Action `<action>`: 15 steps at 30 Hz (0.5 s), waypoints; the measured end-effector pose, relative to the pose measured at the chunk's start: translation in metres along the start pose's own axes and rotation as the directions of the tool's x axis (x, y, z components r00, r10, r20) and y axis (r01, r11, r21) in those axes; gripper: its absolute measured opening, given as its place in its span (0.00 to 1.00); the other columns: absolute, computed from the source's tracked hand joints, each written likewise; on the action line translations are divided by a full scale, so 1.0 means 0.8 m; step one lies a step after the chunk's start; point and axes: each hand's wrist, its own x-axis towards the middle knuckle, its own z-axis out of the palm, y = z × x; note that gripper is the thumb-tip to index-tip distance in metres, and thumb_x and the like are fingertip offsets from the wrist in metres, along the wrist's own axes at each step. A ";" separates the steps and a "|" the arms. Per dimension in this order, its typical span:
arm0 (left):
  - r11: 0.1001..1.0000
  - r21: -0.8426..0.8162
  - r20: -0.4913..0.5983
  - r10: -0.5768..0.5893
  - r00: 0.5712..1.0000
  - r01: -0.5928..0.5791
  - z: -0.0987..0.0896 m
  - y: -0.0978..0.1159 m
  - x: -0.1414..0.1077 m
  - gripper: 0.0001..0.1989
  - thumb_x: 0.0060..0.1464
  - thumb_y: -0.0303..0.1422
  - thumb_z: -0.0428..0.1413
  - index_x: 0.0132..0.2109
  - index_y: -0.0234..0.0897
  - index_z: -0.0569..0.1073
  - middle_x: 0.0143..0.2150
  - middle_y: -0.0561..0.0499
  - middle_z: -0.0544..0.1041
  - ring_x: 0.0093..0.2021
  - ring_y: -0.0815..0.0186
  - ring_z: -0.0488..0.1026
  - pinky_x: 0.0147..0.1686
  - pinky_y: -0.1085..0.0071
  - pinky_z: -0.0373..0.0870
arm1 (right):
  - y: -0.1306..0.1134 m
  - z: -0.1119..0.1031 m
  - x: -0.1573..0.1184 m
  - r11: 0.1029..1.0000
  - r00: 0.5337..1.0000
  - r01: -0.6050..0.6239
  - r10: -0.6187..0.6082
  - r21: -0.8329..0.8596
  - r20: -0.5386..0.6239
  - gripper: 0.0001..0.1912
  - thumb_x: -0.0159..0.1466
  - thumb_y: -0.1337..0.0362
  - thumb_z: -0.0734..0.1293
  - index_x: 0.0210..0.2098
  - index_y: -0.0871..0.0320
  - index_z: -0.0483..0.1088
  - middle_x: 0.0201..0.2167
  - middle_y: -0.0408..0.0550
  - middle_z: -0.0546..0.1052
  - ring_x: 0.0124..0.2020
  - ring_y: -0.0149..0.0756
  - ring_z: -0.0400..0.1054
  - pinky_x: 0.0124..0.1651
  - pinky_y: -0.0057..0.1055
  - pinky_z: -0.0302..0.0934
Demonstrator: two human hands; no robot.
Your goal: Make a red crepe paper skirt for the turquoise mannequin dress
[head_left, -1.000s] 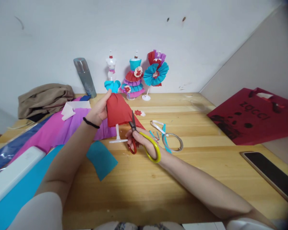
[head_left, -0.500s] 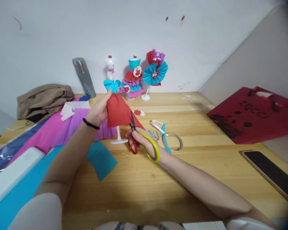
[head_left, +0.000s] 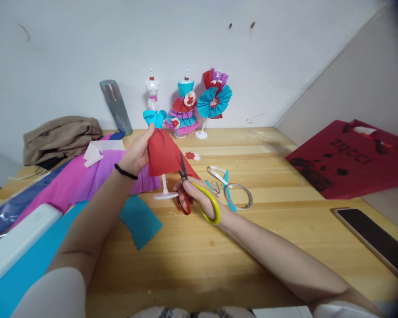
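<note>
My left hand (head_left: 139, 150) pinches the upper left edge of a piece of red crepe paper (head_left: 164, 154), its fingers partly hidden behind the sheet. In my right hand (head_left: 194, 194) are scissors (head_left: 210, 205) with one yellow and one red handle loop. Their dark blades point up and lie at the lower right of the red paper. Behind the paper stands a small white mannequin (head_left: 153, 93) with turquoise paper around its lower part; its white base shows below the red sheet. Two more mannequins, a tiered paper dress (head_left: 185, 117) and one with a turquoise rosette (head_left: 215, 102), stand at the back.
Purple and pink paper (head_left: 99, 172), a white box-like object (head_left: 23, 240) and brown cloth (head_left: 61, 139) lie left. A turquoise piece (head_left: 141, 223) sits in front. Right are a tape ring (head_left: 250, 201), a phone (head_left: 373, 240) and a red bag (head_left: 351, 163). A grey bottle (head_left: 117, 108) leans against the wall.
</note>
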 end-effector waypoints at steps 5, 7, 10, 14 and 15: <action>1.000 0.006 0.004 0.002 1.000 -0.002 -0.002 0.000 0.000 0.16 0.66 0.43 0.57 0.35 0.34 0.74 0.26 0.53 0.80 0.26 0.69 0.78 0.31 0.73 0.76 | 0.000 0.000 -0.001 1.000 1.000 -0.009 0.009 0.021 -0.017 0.31 0.59 0.33 0.66 0.32 0.57 0.67 0.21 0.40 0.69 0.20 0.29 0.63 0.23 0.28 0.59; 1.000 0.013 0.002 0.002 1.000 -0.002 -0.002 -0.001 0.001 0.16 0.66 0.43 0.56 0.34 0.36 0.75 0.26 0.52 0.80 0.26 0.68 0.78 0.30 0.72 0.76 | -0.002 0.001 -0.002 1.000 1.000 -0.010 0.011 0.021 -0.017 0.30 0.60 0.33 0.66 0.33 0.57 0.67 0.21 0.40 0.69 0.20 0.29 0.63 0.22 0.28 0.58; 1.000 0.018 -0.007 0.004 1.000 -0.004 -0.003 -0.001 0.002 0.16 0.65 0.43 0.57 0.33 0.36 0.76 0.27 0.51 0.80 0.27 0.68 0.78 0.31 0.72 0.76 | -0.003 0.001 -0.002 0.999 1.000 -0.015 0.015 0.029 -0.022 0.30 0.59 0.33 0.66 0.32 0.56 0.67 0.21 0.40 0.69 0.20 0.29 0.63 0.22 0.29 0.57; 1.000 0.022 0.000 0.005 1.000 -0.005 -0.004 -0.002 0.002 0.16 0.62 0.44 0.60 0.36 0.34 0.77 0.28 0.51 0.81 0.29 0.66 0.79 0.35 0.70 0.77 | -0.003 0.001 -0.001 0.999 0.999 -0.024 0.024 0.024 -0.023 0.31 0.57 0.31 0.67 0.30 0.55 0.67 0.20 0.40 0.69 0.19 0.29 0.63 0.22 0.29 0.56; 1.000 0.020 0.002 0.007 1.000 -0.007 -0.004 -0.002 0.002 0.16 0.62 0.45 0.60 0.37 0.34 0.77 0.28 0.51 0.81 0.29 0.66 0.80 0.35 0.70 0.78 | -0.002 0.001 -0.001 1.000 0.999 -0.025 0.025 0.020 -0.023 0.32 0.57 0.31 0.67 0.31 0.55 0.67 0.20 0.39 0.69 0.19 0.29 0.63 0.22 0.29 0.55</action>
